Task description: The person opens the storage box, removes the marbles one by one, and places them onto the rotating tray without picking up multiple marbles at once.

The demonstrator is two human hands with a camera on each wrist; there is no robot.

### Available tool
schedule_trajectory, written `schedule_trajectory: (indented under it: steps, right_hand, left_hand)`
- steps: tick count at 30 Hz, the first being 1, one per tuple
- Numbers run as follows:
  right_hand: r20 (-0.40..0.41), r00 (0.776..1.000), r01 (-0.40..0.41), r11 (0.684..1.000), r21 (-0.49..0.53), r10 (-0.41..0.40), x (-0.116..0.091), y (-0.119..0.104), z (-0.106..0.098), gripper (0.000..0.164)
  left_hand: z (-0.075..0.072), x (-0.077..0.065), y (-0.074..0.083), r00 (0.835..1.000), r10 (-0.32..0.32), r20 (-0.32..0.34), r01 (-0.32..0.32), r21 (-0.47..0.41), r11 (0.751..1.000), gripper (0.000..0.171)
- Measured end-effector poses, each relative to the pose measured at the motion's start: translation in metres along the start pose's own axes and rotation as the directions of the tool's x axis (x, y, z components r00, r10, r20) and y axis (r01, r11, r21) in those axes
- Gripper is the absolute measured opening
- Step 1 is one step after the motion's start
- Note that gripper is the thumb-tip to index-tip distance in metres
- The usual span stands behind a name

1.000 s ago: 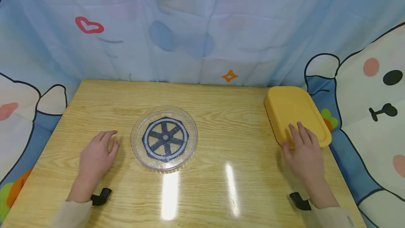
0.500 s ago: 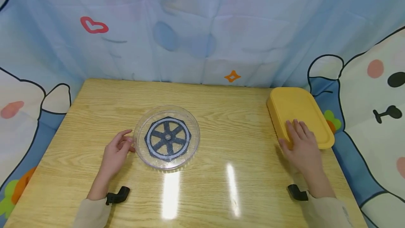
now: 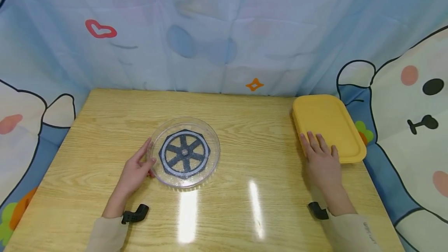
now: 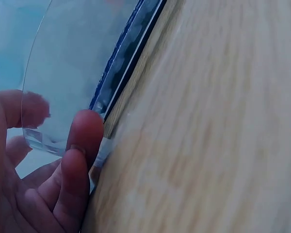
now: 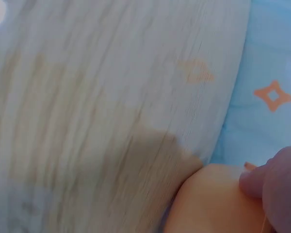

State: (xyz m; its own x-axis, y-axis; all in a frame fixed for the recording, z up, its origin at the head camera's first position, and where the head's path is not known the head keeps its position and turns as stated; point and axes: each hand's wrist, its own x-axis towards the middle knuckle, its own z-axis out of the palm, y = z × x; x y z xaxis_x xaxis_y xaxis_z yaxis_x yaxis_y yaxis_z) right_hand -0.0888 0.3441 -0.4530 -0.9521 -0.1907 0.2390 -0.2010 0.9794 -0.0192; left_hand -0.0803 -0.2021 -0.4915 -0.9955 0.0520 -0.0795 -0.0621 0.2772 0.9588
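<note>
Left of centre on the table is a clear round container [image 3: 214,154], with a dark wheel-shaped piece [image 3: 184,152] showing in it. My left hand [image 3: 134,171] holds the container's left edge. In the left wrist view, the thumb and fingers [image 4: 86,136] close round the see-through wall [image 4: 63,68] low down, near the tabletop. At the right, a yellow box [image 3: 327,116] with a rounded lid lies at the table's far right corner. On its near left part rests my right hand [image 3: 324,170], fingers spread and nearly straight. The right wrist view shows only a blurred part of that hand [image 5: 283,187] against the box.
Both things stand on a light wooden table [image 3: 252,135]. A blue printed curtain [image 3: 210,30] hangs along the back and sides. Black wrist devices [image 3: 136,214] sit on both forearms, and bright reflections lie on the near tabletop.
My left hand has moved right and taken hold of the clear container's edge. My right hand has shifted a little left on the yellow box. Container and box appear in the same places.
</note>
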Motion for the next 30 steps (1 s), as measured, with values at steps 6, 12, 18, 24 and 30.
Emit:
schedule_trajectory:
  steps: [6, 12, 18, 24, 30]
  right_hand:
    - [0.013, 1.000, -0.013, 0.998, -0.060, 0.013, -0.004, -0.012, 0.002, 0.065]
    - [0.007, 0.999, -0.032, 0.996, -0.082, 0.033, -0.009, -0.034, 0.001, 0.065]
    - [-0.032, 0.999, -0.019, 0.997, -0.077, 0.016, -0.016, -0.062, 0.001, 0.068]
    - [-0.074, 0.997, 0.018, 0.999, -0.047, -0.021, -0.021, -0.089, 0.000, 0.071]
    - [-0.083, 0.996, 0.040, 0.998, -0.040, -0.043, -0.024, -0.115, 0.003, 0.071]
  left_hand:
    - [-0.001, 0.005, -0.003, 1.000, -0.023, 0.012, 0.022, 0.019, 1.000, 0.068]
    - [-0.002, 0.006, -0.006, 1.000, -0.015, 0.021, 0.015, 0.023, 1.000, 0.071]
    - [-0.001, 0.004, -0.005, 1.000, -0.014, 0.006, 0.014, 0.028, 0.999, 0.070]
    - [-0.001, 0.005, -0.008, 0.999, -0.037, -0.007, 0.037, 0.021, 0.999, 0.070]
    - [-0.001, 0.003, -0.008, 1.000, -0.027, -0.011, 0.028, 0.019, 0.999, 0.070]
